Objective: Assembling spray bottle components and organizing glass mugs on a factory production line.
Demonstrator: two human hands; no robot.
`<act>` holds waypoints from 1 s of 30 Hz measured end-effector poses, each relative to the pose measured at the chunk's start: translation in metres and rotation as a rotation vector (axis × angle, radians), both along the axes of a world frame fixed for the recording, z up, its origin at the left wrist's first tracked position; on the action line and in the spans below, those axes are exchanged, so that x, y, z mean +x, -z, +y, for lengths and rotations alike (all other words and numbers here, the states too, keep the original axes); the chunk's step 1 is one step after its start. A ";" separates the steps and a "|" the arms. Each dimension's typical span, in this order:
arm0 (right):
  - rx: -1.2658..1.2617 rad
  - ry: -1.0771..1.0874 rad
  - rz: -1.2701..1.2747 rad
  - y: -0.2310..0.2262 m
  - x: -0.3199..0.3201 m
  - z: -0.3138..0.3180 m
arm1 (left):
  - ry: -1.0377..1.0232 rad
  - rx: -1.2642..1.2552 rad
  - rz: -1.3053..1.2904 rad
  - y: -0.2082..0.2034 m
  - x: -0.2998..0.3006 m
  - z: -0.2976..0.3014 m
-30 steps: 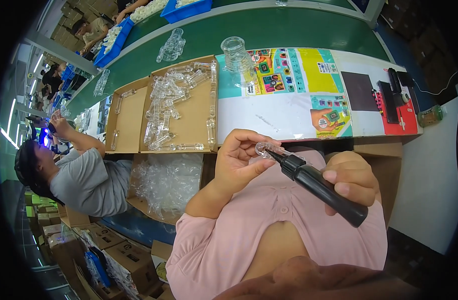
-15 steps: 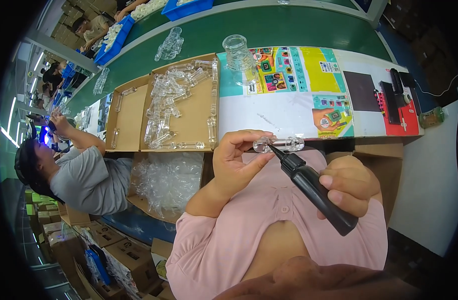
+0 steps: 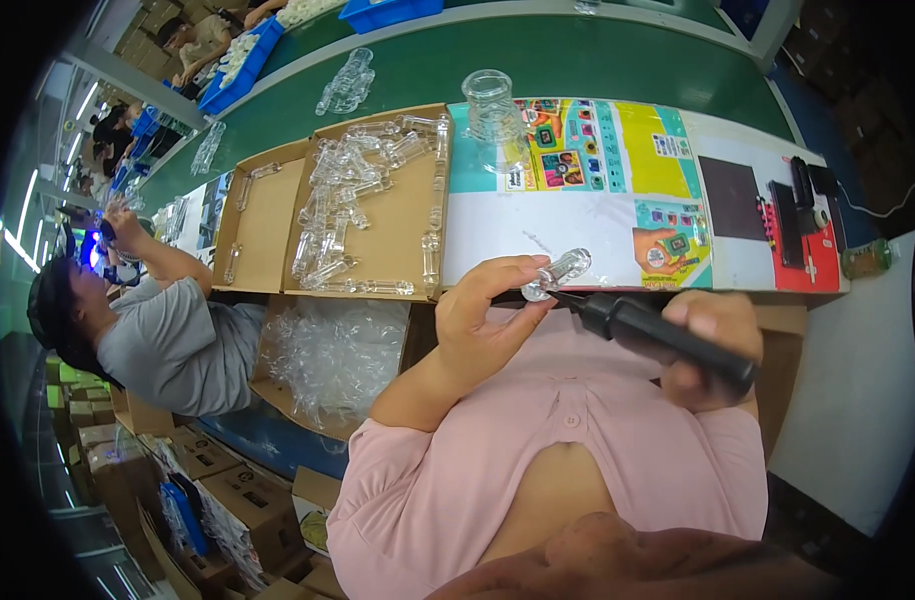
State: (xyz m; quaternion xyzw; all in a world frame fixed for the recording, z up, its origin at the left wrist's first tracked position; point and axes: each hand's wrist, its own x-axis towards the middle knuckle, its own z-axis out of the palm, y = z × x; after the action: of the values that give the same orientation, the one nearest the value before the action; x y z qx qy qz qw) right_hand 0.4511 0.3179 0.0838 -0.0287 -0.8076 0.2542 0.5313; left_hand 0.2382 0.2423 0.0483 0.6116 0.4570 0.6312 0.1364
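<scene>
Since the earlier frame, both hands have lifted a little toward the desk edge, and the black tool now lies flatter, its tip meeting the clear piece from the right.

Nearest, the left hand (image 3: 488,320) has its fingers (image 3: 513,268) pinched around a small clear plastic part (image 3: 558,272), held just in front of the chest. The right hand (image 3: 713,345) is clenched around the black powered screwdriver (image 3: 658,335), whose narrow tip touches the part's lower end.

Just beyond, on the desk (image 3: 618,60), lies a colourful printed sheet (image 3: 618,170), with a clear jar-like piece (image 3: 493,105) standing at its far left corner. Left of the sheet, a cardboard tray (image 3: 373,200) holds many clear tubes. Below it sits a bag of clear parts (image 3: 338,350).

Farther left, another person in a grey shirt (image 3: 168,340) works at the same desk. Blue bins (image 3: 238,60) stand at the far end.
</scene>
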 end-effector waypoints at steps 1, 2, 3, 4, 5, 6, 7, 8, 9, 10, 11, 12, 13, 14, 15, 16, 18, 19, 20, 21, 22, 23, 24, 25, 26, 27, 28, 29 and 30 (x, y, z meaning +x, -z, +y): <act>-0.002 0.099 -0.164 -0.006 0.006 0.005 | -0.020 0.006 0.002 0.001 -0.002 0.002; -0.205 0.135 0.040 0.014 0.001 0.009 | -0.022 -0.019 0.044 0.001 -0.001 0.008; -0.449 0.120 0.279 0.025 -0.012 0.013 | -0.045 -0.049 0.084 0.004 -0.002 0.012; -0.696 0.102 0.515 0.028 -0.025 0.017 | -0.062 -0.044 0.087 0.007 -0.003 0.018; -0.940 0.093 0.624 0.027 -0.031 0.023 | -0.121 -0.088 0.132 0.011 -0.005 0.025; -1.188 0.086 0.732 0.024 -0.036 0.029 | -0.177 -0.134 0.183 0.014 -0.008 0.034; -1.358 0.072 0.919 0.019 -0.045 0.040 | -0.200 -0.133 0.187 0.024 -0.012 0.046; -1.354 -0.122 0.915 0.046 -0.033 0.057 | -0.232 -0.182 0.245 0.038 -0.017 0.059; -1.446 -0.160 0.910 0.061 -0.026 0.067 | -0.261 -0.234 0.304 0.052 -0.020 0.069; -1.536 -0.194 0.905 0.070 -0.024 0.074 | -0.277 -0.237 0.308 0.065 -0.021 0.077; -1.543 -0.210 0.898 0.074 -0.026 0.078 | -0.319 -0.315 0.413 0.078 -0.024 0.085; -1.559 -0.206 0.872 0.077 -0.026 0.076 | -0.356 -0.397 0.514 0.088 -0.025 0.090; -1.576 -0.203 0.846 0.080 -0.025 0.075 | -0.351 -0.456 0.554 0.096 -0.029 0.094; -1.582 -0.208 0.842 0.081 -0.023 0.075 | -0.357 -0.461 0.554 0.101 -0.030 0.094; -1.587 -0.209 0.834 0.083 -0.021 0.075 | -0.384 -0.458 0.598 0.105 -0.032 0.093; -1.592 -0.211 0.825 0.084 -0.020 0.075 | -0.411 -0.457 0.641 0.109 -0.033 0.091; -1.616 -0.200 0.823 0.088 -0.014 0.076 | -0.418 -0.345 0.650 0.094 -0.029 0.078; -1.613 -0.212 0.822 0.086 -0.012 0.076 | -0.426 -0.231 0.654 0.083 -0.028 0.070; -1.607 -0.225 0.822 0.085 -0.011 0.077 | -0.425 -0.233 0.658 0.073 -0.031 0.061; -1.593 -0.240 0.808 0.089 -0.008 0.078 | -0.451 -0.245 0.630 0.062 -0.036 0.051; -1.596 -0.234 0.814 0.091 -0.006 0.078 | -0.476 -0.257 0.601 0.055 -0.045 0.041; -1.587 -0.244 0.799 0.092 -0.005 0.078 | -0.538 -0.339 0.616 0.051 -0.059 0.033; -1.575 -0.251 0.787 0.093 -0.004 0.078 | -0.596 -0.419 0.631 0.046 -0.075 0.029; -1.572 -0.245 0.789 0.095 -0.004 0.077 | -0.618 -0.551 0.634 0.044 -0.091 0.025; -1.580 -0.241 0.795 0.096 -0.006 0.077 | -0.640 -0.684 0.635 0.047 -0.105 0.023; -1.587 -0.241 0.800 0.096 -0.008 0.076 | -0.641 -0.681 0.633 0.055 -0.118 0.020; -1.585 -0.243 0.798 0.096 -0.010 0.076 | -0.500 -0.847 0.621 0.066 -0.131 0.017; -1.604 -0.237 0.805 0.097 -0.010 0.076 | -0.343 -1.006 0.608 0.068 -0.136 0.018; -1.622 -0.230 0.812 0.097 -0.011 0.075 | -0.334 -1.001 0.611 0.070 -0.137 0.018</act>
State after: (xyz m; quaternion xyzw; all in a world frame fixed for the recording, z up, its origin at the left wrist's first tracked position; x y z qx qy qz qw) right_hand 0.4404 0.3933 -0.0128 -0.2209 -0.1302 0.7858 0.5628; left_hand 0.1017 0.2605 -0.0217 0.5468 0.8064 0.1487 0.1693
